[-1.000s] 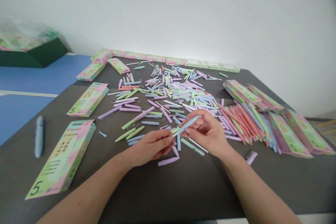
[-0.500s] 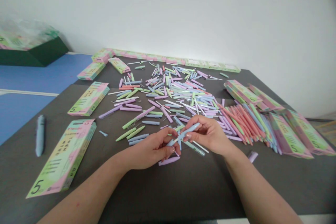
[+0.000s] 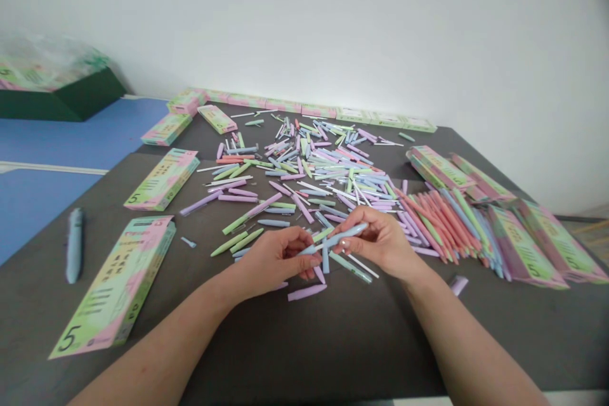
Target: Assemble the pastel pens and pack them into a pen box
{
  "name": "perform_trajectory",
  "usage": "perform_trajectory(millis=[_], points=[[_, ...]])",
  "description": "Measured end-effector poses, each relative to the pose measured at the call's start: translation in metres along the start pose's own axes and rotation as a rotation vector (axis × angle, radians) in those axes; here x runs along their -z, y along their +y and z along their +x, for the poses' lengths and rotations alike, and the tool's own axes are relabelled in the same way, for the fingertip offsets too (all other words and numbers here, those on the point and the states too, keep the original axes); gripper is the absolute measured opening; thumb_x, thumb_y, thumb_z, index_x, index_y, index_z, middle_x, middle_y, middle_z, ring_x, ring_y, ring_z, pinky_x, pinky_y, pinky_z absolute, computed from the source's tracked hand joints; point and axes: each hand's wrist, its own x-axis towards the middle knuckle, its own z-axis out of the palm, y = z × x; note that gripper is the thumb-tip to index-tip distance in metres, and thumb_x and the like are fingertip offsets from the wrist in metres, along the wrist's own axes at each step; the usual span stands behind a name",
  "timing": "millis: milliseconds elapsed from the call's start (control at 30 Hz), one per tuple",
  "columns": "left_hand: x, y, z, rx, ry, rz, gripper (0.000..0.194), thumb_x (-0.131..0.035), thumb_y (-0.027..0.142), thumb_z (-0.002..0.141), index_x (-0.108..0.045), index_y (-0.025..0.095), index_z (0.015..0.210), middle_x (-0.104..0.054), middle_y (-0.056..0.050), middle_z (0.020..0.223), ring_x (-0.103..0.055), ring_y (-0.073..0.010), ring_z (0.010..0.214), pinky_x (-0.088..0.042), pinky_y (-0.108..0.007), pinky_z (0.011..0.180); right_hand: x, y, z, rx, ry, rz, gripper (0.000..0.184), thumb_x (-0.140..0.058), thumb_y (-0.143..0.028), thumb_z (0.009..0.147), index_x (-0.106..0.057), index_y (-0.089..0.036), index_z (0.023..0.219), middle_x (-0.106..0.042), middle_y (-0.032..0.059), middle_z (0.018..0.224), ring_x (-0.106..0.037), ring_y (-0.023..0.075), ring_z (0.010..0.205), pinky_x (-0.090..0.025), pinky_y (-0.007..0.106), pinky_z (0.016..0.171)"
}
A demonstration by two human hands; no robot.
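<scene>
Over the front middle of the table, my left hand [image 3: 288,255] is closed on a light blue pen tip piece [image 3: 307,250]. My right hand [image 3: 375,242] pinches a light blue pen barrel [image 3: 349,234]. The two pen parts lie in one slanting line, with a whitish stretch between them; whether they are joined I cannot tell. Below my fingers are a purple pen part [image 3: 307,292] and a short blue one [image 3: 325,260]. A clear greenish pen part [image 3: 351,268] lies under my right hand.
A heap of loose pen parts [image 3: 304,165] covers the table's middle. Coral pens [image 3: 440,222] lie bundled at right beside printed boxes [image 3: 533,247]. More boxes [image 3: 114,285] line the left and back edges. A thick blue pen [image 3: 74,246] lies far left.
The pen parts in my hands now line up, where they crossed the short blue piece before. My left hand has shifted slightly, and its fingers are curled closer.
</scene>
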Motion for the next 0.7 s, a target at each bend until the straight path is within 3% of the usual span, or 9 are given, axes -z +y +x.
perform_trajectory(millis=[167, 333, 433, 700], points=[[0.003, 0.003, -0.001, -0.025, 0.066, 0.240, 0.023, -0.063, 0.034, 0.081, -0.066, 0.013, 0.088, -0.059, 0.001, 0.059, -0.057, -0.0117, 0.052, -0.044, -0.021, 0.051, -0.003, -0.001, -0.001, -0.003, 0.011, 0.004, 0.018, -0.075, -0.018, 0.072, -0.060, -0.016, 0.082, -0.073, 0.0046, 0.075, -0.070, 0.0139, 0.064, -0.055, 0.022, 0.058], [0.005, -0.003, 0.000, -0.348, 0.172, 0.576, 0.020, -0.062, 0.032, 0.083, -0.071, 0.017, 0.092, -0.063, 0.001, 0.066, -0.054, -0.0098, 0.058, -0.038, -0.020, 0.055, -0.008, 0.000, 0.000, -0.009, 0.037, -0.006, 0.019, -0.077, -0.021, 0.070, -0.060, -0.017, 0.079, -0.074, 0.0043, 0.074, -0.070, 0.0151, 0.063, -0.056, 0.024, 0.057], [0.004, -0.007, 0.001, -0.458, 0.197, 0.641, 0.018, -0.060, 0.030, 0.086, -0.071, 0.016, 0.091, -0.063, 0.000, 0.068, -0.054, -0.0098, 0.061, -0.037, -0.020, 0.058, -0.011, 0.004, 0.000, -0.020, 0.054, 0.007, 0.021, -0.078, -0.024, 0.069, -0.060, -0.017, 0.077, -0.074, 0.0044, 0.073, -0.070, 0.0156, 0.063, -0.056, 0.024, 0.057], [0.003, -0.011, 0.001, -0.507, 0.214, 0.708, 0.016, -0.058, 0.027, 0.087, -0.069, 0.016, 0.089, -0.060, 0.001, 0.066, -0.052, -0.0089, 0.059, -0.035, -0.019, 0.056, -0.015, 0.005, 0.000, -0.016, 0.052, -0.035, 0.021, -0.077, -0.025, 0.069, -0.059, -0.016, 0.077, -0.074, 0.0064, 0.073, -0.071, 0.0171, 0.063, -0.057, 0.026, 0.058]])
